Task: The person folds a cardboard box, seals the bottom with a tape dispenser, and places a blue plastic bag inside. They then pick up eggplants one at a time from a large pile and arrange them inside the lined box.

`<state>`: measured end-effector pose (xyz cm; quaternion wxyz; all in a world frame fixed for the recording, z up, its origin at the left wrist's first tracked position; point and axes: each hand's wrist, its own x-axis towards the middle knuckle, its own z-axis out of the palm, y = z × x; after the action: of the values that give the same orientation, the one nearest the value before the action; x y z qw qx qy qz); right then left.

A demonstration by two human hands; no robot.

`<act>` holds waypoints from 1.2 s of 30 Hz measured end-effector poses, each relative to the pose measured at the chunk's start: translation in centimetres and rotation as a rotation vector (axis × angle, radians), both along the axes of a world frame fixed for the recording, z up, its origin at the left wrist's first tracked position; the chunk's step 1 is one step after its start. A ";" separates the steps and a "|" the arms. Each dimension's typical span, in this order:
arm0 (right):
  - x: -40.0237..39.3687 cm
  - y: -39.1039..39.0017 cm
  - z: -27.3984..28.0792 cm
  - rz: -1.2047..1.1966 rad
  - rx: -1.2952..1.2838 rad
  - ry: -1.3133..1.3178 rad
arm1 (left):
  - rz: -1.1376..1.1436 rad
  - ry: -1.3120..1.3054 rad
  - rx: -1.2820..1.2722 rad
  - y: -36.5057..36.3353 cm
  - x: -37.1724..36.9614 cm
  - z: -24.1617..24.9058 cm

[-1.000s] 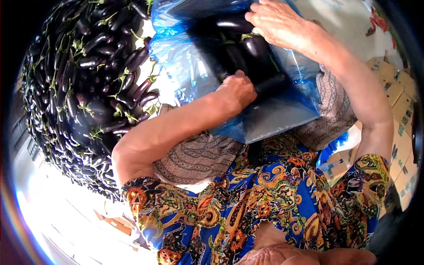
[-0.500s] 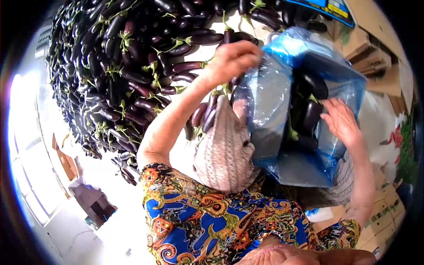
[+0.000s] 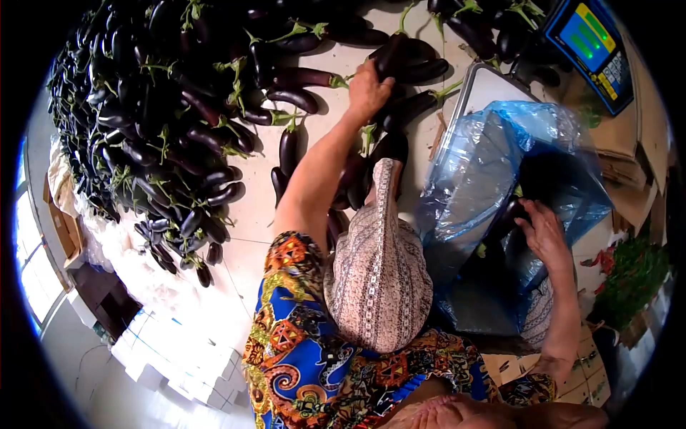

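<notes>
My left hand (image 3: 369, 91) reaches out over the floor, its fingers closed round the lower end of a dark purple eggplant (image 3: 391, 56). Other loose eggplants (image 3: 413, 109) lie right beside it. Inside a box lined with a blue plastic bag (image 3: 471, 171), my right hand (image 3: 547, 234) has its fingers curled against the end of an eggplant (image 3: 509, 216). Shadow hides much of the box's inside, so the other eggplants there are hard to make out.
A big heap of eggplants (image 3: 143, 121) covers the floor on the left. Behind the box is a metal scale platform (image 3: 493, 87), with a lit display (image 3: 587, 44) at upper right. Folded cardboard (image 3: 625, 175) and green produce (image 3: 632, 286) lie on the right. My patterned-clothed knee (image 3: 379, 286) stands between my arms.
My left hand has moved from beside the bag's edge to an eggplant on the floor and closed on it. My right hand stays inside the box. The view has shifted, showing the scale display.
</notes>
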<state>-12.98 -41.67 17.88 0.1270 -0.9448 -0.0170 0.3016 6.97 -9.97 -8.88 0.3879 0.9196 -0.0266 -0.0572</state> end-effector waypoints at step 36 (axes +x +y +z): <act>1.9 -1.2 3.0 -0.521 0.444 0.015 | 0.133 0.027 -0.600 15.9 1.3 19.7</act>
<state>-11.11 -42.86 20.87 0.4026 -0.8645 0.1603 0.2548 8.23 5.90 10.79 0.6455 0.7627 0.0233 -0.0335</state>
